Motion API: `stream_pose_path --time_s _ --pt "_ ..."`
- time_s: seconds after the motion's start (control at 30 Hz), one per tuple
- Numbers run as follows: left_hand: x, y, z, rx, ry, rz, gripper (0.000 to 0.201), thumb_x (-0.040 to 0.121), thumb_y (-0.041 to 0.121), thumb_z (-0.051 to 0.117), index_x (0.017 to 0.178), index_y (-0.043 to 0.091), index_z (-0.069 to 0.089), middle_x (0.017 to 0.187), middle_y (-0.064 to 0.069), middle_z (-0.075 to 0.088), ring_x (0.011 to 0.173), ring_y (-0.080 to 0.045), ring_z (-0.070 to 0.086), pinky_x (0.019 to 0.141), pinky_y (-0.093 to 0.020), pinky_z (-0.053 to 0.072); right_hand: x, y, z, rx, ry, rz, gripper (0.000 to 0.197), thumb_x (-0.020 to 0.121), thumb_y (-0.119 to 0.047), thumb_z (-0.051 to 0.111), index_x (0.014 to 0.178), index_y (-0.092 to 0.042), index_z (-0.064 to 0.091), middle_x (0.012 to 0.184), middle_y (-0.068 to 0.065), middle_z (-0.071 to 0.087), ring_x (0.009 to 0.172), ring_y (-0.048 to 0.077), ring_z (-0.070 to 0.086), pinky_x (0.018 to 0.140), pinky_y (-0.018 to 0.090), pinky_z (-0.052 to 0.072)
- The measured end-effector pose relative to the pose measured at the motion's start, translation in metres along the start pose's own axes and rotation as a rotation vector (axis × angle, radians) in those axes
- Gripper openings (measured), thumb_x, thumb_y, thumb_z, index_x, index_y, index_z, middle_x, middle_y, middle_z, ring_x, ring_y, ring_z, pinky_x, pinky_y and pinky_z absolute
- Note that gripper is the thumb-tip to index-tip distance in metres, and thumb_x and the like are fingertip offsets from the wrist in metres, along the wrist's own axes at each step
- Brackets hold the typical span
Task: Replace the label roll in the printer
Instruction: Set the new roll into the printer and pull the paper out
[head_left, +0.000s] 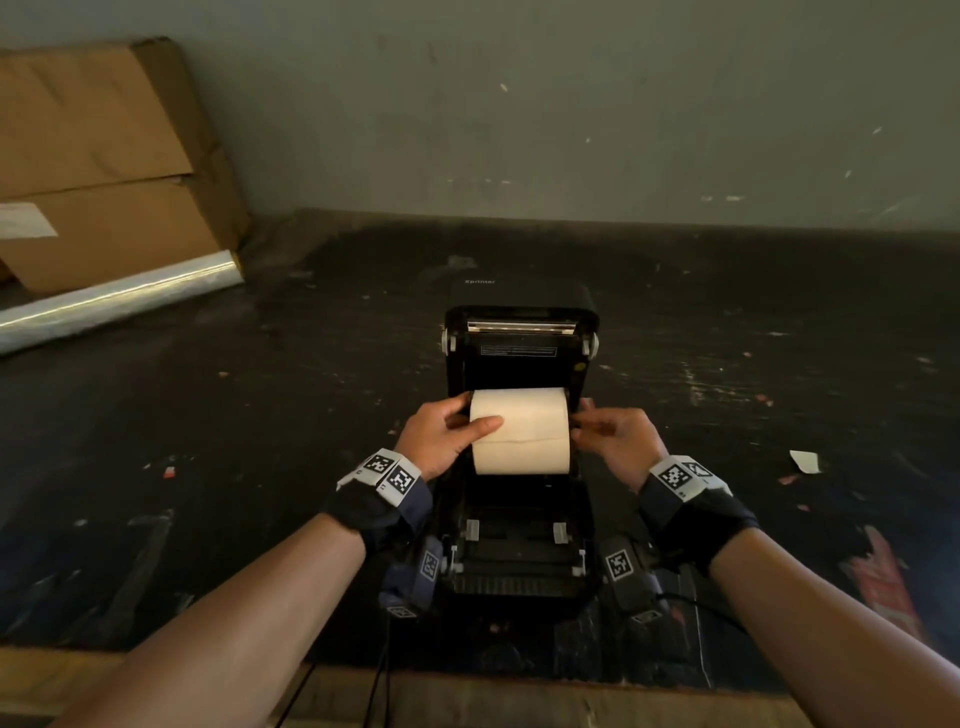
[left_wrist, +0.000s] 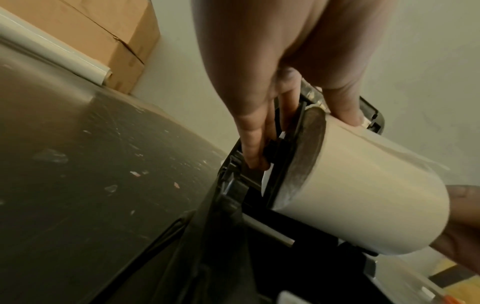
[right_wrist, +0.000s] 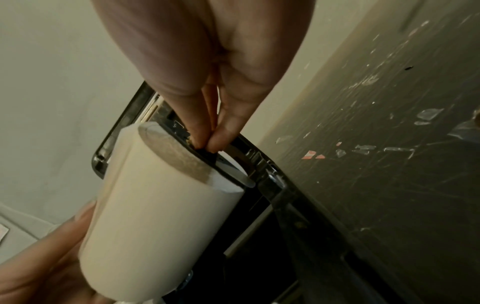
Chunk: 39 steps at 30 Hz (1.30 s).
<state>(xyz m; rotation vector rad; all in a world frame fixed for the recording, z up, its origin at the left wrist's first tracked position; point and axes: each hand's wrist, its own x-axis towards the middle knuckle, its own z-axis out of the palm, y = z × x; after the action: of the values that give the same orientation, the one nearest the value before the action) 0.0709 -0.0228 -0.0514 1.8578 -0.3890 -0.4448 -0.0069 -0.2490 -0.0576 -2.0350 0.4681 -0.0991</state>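
Note:
The black label printer (head_left: 519, 551) stands on the dark table with its lid (head_left: 519, 358) tipped up and back. A cream label roll (head_left: 519, 431) lies crosswise in the open bay, between the black side guides. My left hand (head_left: 475, 415) grips the roll's left end, thumb on top and fingers down outside the left guide (left_wrist: 283, 164). My right hand (head_left: 579, 423) is at the right end, where thumb and finger pinch the top of the right guide (right_wrist: 221, 162). The left wrist view shows the roll (left_wrist: 363, 195), the right wrist view its other end (right_wrist: 161, 216).
A cardboard box (head_left: 104, 166) leans on the wall at the far left, with a roll of clear film (head_left: 119, 296) in front of it. A paper scrap (head_left: 805, 461) lies right of the printer. Cables (head_left: 384, 675) hang over the table's front edge.

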Motion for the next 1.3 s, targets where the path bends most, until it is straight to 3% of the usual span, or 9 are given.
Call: stream_pose_path --time_s 0.13,0.27,0.43,0.57,0.8,0.93,1.07,1.2,1.3 --pt "0.003 -0.011 -0.001 0.136 -0.029 -0.008 0.052 0.079 0.044 0.066 0.127 0.025 0.057 0.118 0.001 0.068 0.110 -0.013 0.062 0.102 -0.037 0.045 -0.001 0.002 0.004 -0.121 -0.014 0.006 0.030 0.081 -0.016 0.068 0.111 -0.013 0.068 0.105 0.005 0.070 0.098 0.016 0.063 0.091 0.027 0.046" --pt "0.001 -0.013 0.002 0.222 -0.017 0.015 0.056 0.080 0.045 0.065 0.131 0.026 0.053 0.123 0.002 0.065 0.113 -0.011 0.060 0.100 -0.028 0.043 0.000 0.006 0.008 -0.196 -0.016 0.002 0.028 0.080 -0.014 0.068 0.109 -0.012 0.069 0.107 0.009 0.071 0.101 0.020 0.064 0.091 0.029 0.048" --pt "-0.007 -0.019 0.007 0.294 0.001 0.068 0.055 0.082 0.043 0.064 0.132 0.023 0.052 0.125 0.000 0.064 0.116 -0.013 0.059 0.100 -0.026 0.043 -0.007 0.006 0.010 -0.273 -0.052 -0.003 0.030 0.082 -0.013 0.066 0.113 -0.012 0.067 0.110 0.007 0.070 0.097 0.014 0.061 0.082 0.020 0.040" --pt "-0.010 -0.022 0.009 0.304 0.012 0.088 0.053 0.084 0.041 0.062 0.132 0.020 0.053 0.126 -0.002 0.064 0.116 -0.015 0.058 0.101 -0.029 0.043 -0.011 0.001 0.010 -0.306 -0.041 -0.002 0.031 0.083 -0.014 0.065 0.114 -0.014 0.067 0.113 0.006 0.069 0.104 0.017 0.062 0.084 0.017 0.039" --pt "-0.018 -0.024 0.015 0.379 0.037 0.114 0.055 0.086 0.037 0.062 0.135 0.018 0.049 0.129 -0.005 0.062 0.119 -0.017 0.057 0.088 -0.013 0.034 -0.018 -0.006 0.015 -0.424 -0.047 -0.006 0.027 0.086 -0.011 0.060 0.113 -0.012 0.067 0.115 0.006 0.068 0.107 0.018 0.062 0.086 0.017 0.039" --pt "-0.020 -0.020 0.019 0.437 0.048 0.102 0.059 0.086 0.036 0.062 0.137 0.012 0.046 0.137 -0.011 0.055 0.126 -0.024 0.051 0.096 -0.018 0.033 -0.015 -0.010 0.018 -0.518 -0.054 0.004 0.025 0.088 -0.010 0.054 0.109 -0.012 0.068 0.114 0.008 0.069 0.105 0.021 0.062 0.088 0.025 0.046" --pt "-0.020 -0.020 0.019 0.456 0.047 0.078 0.059 0.085 0.037 0.062 0.136 0.012 0.047 0.135 -0.013 0.056 0.124 -0.025 0.052 0.099 -0.022 0.035 -0.018 -0.014 0.012 -0.511 -0.083 0.016 0.027 0.090 -0.012 0.050 0.111 -0.013 0.068 0.114 0.008 0.068 0.105 0.021 0.062 0.086 0.024 0.045" --pt "-0.015 -0.022 0.019 0.578 0.094 0.026 0.067 0.079 0.048 0.064 0.135 0.014 0.049 0.132 -0.014 0.054 0.122 -0.027 0.050 0.103 -0.038 0.040 -0.023 -0.015 0.009 -0.271 -0.061 0.105 0.031 0.091 -0.036 0.051 0.101 -0.011 0.068 0.090 0.006 0.069 0.080 0.016 0.066 0.071 0.026 0.052" --pt "-0.013 -0.019 0.019 0.596 0.127 -0.012 0.068 0.075 0.048 0.069 0.132 0.015 0.049 0.131 -0.012 0.052 0.123 -0.029 0.049 0.102 -0.038 0.040 -0.024 -0.011 0.015 -0.374 -0.119 0.075 0.038 0.084 -0.048 0.058 0.098 -0.013 0.066 0.092 0.005 0.069 0.085 0.020 0.067 0.081 0.034 0.055"
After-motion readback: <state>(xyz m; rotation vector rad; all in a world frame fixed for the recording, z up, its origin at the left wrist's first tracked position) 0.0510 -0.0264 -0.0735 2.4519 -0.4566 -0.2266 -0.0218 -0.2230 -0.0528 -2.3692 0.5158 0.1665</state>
